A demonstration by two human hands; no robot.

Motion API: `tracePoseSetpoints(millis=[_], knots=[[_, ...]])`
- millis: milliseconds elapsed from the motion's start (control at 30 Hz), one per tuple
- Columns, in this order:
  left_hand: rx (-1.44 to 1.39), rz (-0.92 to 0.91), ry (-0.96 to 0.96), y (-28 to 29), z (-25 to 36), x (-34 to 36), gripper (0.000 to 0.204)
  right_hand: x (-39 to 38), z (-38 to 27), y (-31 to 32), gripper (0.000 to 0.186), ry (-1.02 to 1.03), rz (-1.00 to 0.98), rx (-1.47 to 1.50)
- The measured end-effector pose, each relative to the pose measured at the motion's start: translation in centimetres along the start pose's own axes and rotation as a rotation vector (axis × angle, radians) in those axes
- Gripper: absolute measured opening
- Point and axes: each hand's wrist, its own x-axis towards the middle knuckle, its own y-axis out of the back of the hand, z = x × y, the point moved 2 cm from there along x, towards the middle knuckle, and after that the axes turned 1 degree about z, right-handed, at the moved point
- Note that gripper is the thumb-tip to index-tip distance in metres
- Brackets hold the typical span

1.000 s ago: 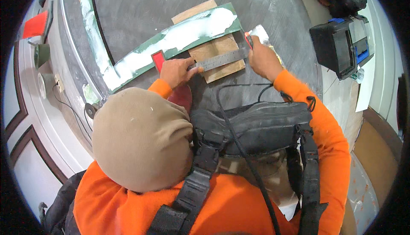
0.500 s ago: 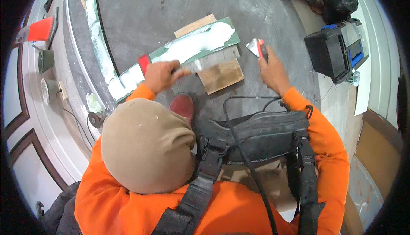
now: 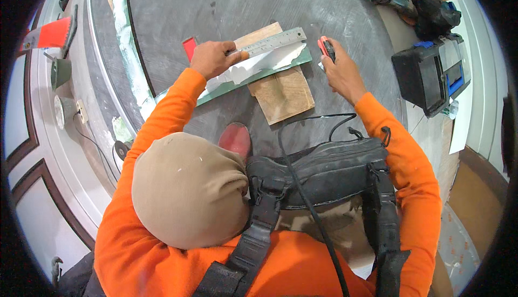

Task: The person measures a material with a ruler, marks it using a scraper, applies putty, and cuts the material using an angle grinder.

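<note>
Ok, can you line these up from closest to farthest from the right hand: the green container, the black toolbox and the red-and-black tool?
From the right hand, in the head view:
1. Red-and-black tool: held in that hand.
2. Black toolbox: off to the hand's right.
3. Green container: over at the picture's far left.
</note>
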Motion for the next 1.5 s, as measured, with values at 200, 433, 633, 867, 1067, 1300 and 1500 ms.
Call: tracePoseSetpoints(millis=[200,433,633,867,1067,1300,1500], knots=[[0.03,-0.039,-0.004,-0.6,-1.0,0.8,0.058,1.9,-0.6,-1.0,0.054,0.06,-0.023,-0.053],[0.028,-0.074,0.005,-1.3,-1.8,1.1,0.06,2.7,-3.8,-1.0,0.06,-0.094,-0.212,-0.097],[0.05,-0.097,0.003,-1.0,-1.5,1.3,0.06,4.3,-2.6,-2.3,0.062,-0.055,-0.26,-0.248],[0.08,-0.116,0.0,-1.0,-1.4,1.5,0.062,4.3,-3.2,-1.3,0.061,-0.02,-0.169,-0.209],[0.107,-0.124,0.024,-1.3,-1.7,1.4,0.066,4.0,-3.9,-1.9,0.06,-0.045,-0.241,-0.253],[0.109,-0.12,0.031,-1.7,-1.8,1.5,0.068,4.9,-1.5,-3.3,0.06,0.103,-0.239,-0.304],[0.104,-0.093,0.019,-1.6,-1.6,1.5,0.067,4.6,-3.9,-2.5,0.061,-0.021,-0.27,-0.316]])
